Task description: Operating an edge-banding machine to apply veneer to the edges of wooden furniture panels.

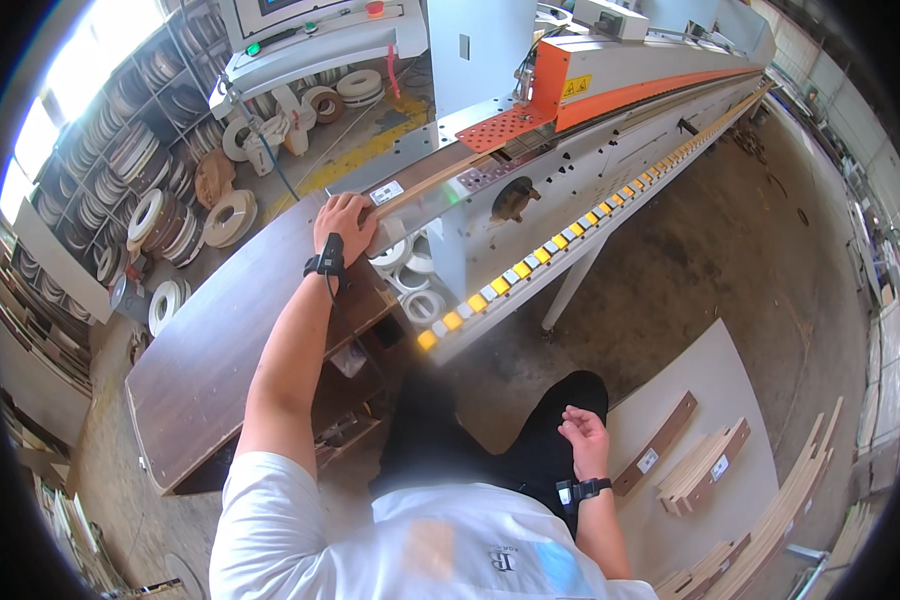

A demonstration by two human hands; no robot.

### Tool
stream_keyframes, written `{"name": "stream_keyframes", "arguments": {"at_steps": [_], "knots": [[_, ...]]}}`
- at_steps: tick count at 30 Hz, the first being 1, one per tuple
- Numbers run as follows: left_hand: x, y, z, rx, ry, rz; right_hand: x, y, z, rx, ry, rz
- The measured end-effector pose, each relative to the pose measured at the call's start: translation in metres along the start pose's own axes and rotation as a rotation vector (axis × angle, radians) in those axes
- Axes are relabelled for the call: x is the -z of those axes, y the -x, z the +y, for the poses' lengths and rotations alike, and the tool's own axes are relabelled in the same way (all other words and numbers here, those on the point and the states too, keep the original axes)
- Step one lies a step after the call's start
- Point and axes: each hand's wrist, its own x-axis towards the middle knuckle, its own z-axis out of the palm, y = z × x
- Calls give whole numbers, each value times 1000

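Note:
My left hand (345, 228) is at the infeed end of a long edge-banding machine (620, 100). Its fingers curl down over the near end of a narrow brown board (425, 187). A white label (386, 193) lies on the brown surface just ahead of the fingers. The board's far end runs toward the orange perforated plate (492, 124). My right hand (585, 435) hangs beside my thigh, its fingers curled with nothing visible in them. Close to it lies a single brown strip (656, 442) on a pale sheet, with a small stack of strips (705, 466) alongside.
A brown wooden cabinet (220, 320) stands left of the machine. Yellow and grey rollers (515, 274) line the machine's near edge. Edge-band coils (160, 225) fill the shelves and floor at the left. Long strips (785, 500) lie at the lower right. A control panel (315, 35) stands beyond.

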Motion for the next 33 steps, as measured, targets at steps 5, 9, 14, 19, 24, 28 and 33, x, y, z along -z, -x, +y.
{"name": "stream_keyframes", "arguments": {"at_steps": [5,9,14,19,24,28,33], "knots": [[3,-2,3,3,-21,1,5,-11,15,161,54,-68],[5,0,2,2,-9,10,-3,-8,2,25,-30,-49],[6,5,3,0,-3,3,-5,5,-10,-19,105,-31],[-13,1,-4,-9,-10,-49,5,6,0,-23,69,60],[-12,2,-26,-84,-94,-58,14,-5,-15,72,-21,93],[-16,-4,-13,-116,-120,-83,66,-5,-15,274,547,593],[-16,-3,-8,-122,-144,-82,153,11,11,164,924,968]]}}
